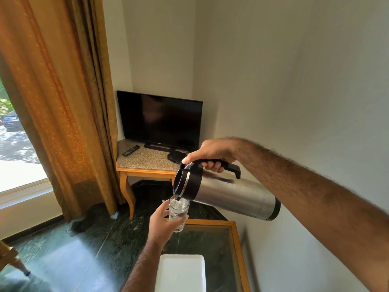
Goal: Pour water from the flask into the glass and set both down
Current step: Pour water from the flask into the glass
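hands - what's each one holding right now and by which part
The right hand grips the steel flask by its black handle, tipped spout-down over the glass. The left hand holds the glass around its lower side wall.

white tray (181, 272): cut by bottom edge | glass-top table (235, 245): partly out of frame | remote (131, 150): buttons unreadable

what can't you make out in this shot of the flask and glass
Head view only:
- How much water remains in the flask: its steel wall is opaque.
- Near side of the glass: covered by the left hand.
- Front of the white tray and glass-topped table: cut off by the bottom edge.
- Part of the flask's handle: wrapped by the right hand.
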A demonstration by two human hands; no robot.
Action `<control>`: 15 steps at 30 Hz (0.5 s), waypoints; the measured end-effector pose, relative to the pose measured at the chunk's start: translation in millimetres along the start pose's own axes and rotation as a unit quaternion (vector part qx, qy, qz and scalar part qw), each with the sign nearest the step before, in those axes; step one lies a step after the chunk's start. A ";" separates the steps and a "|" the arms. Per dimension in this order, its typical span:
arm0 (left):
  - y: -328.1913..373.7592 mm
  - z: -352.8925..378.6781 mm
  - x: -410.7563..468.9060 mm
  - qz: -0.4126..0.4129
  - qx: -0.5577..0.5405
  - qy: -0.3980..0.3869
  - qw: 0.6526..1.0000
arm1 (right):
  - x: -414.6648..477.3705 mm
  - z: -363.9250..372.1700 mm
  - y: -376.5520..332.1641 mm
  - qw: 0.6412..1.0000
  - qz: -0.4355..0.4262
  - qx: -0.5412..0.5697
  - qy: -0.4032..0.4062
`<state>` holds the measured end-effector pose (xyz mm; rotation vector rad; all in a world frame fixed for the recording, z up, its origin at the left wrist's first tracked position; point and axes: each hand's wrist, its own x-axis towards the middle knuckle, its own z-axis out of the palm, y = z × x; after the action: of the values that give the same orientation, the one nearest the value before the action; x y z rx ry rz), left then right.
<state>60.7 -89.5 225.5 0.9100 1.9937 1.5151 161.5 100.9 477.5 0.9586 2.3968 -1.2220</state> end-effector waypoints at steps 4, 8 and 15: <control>-1.8 0.6 2.5 0.002 0.003 0.003 1.000 | 2.5 0.5 3.6 1.000 0.004 -0.004 0.002; -4.2 3.3 4.3 0.001 0.002 0.005 1.000 | 5.1 -1.1 7.1 1.000 0.008 -0.005 0.011; -3.8 6.1 6.6 0.012 0.003 -0.003 1.000 | 12.1 0.7 9.3 1.000 0.019 -0.011 0.020</control>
<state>59.8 -81.2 220.3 0.9439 1.9911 1.5185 158.8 109.4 465.1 1.0275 2.4064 -1.1716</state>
